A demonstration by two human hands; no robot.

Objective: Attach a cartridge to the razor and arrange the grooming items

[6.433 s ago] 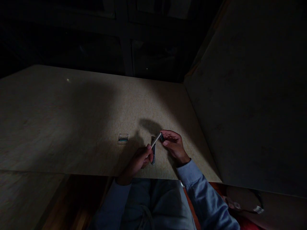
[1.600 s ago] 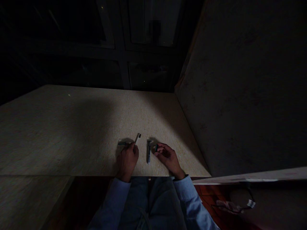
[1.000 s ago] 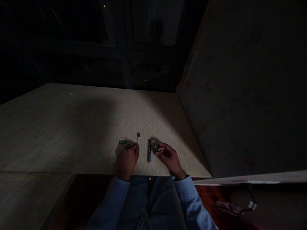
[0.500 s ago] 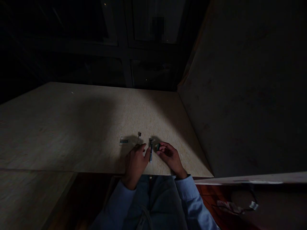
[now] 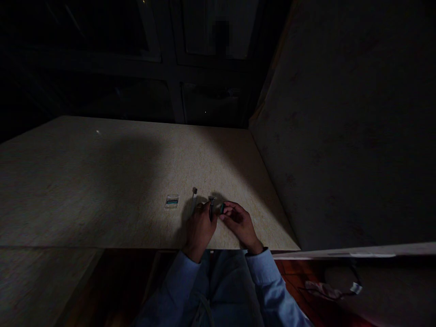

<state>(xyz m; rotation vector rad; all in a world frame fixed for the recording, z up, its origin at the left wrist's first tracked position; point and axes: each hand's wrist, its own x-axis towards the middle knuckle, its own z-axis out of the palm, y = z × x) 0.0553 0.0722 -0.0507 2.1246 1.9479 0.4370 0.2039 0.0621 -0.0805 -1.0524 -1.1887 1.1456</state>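
Observation:
My left hand (image 5: pixel 200 225) is closed around the dark handle of a razor (image 5: pixel 211 207), whose T-shaped top end points away from me. Just to the right, my right hand (image 5: pixel 241 221) pinches a small dark teal piece (image 5: pixel 222 209) that looks like a razor cartridge; the fingertips partly hide it. Left of my hands lies a small clear case (image 5: pixel 172 201) with a teal strip across it. Between that case and the razor is a thin pale stick with a dark tip (image 5: pixel 195 191), its near end close to my left hand.
Both hands work near the front edge of a pale stone-patterned tabletop (image 5: pixel 136 181). A wall (image 5: pixel 340 136) rises along the right side and a dark window (image 5: pixel 173 72) stands behind. On the floor at lower right lies a dark cable with a white tag (image 5: pixel 356 288).
My left hand has moved right and closed over the razor handle, uncovering more of the clear case and pale stick. My right hand still pinches the teal piece, nearly unmoved.

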